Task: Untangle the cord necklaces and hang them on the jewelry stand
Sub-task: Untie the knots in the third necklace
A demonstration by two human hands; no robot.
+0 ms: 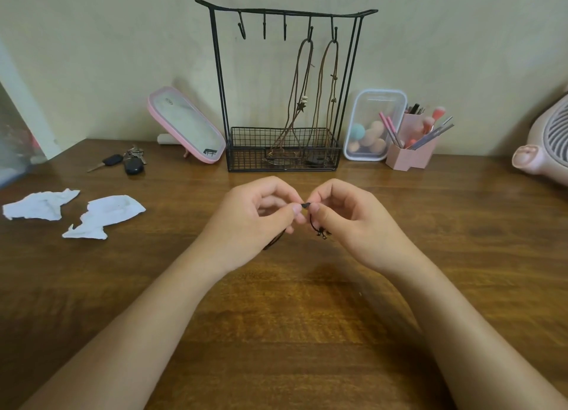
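Head view: left hand point(261, 219) and right hand point(347, 216), fingertips curled, pinch black cord necklace point(313, 223) above near table point(276, 332), likely picking its knot; jewelry stand point(285, 86) far, three left hooks free.

The table point(276, 332) is seen as brown wood with a faint sheen and visible grain. The jewelry stand point(246, 160) is made of thin black wire, matt, probably metal. The hung necklaces point(301, 105) are formed of brown cord. The box point(376, 108) is moulded in clear, glossy plastic; the scraps point(104, 212) are crumpled white paper.
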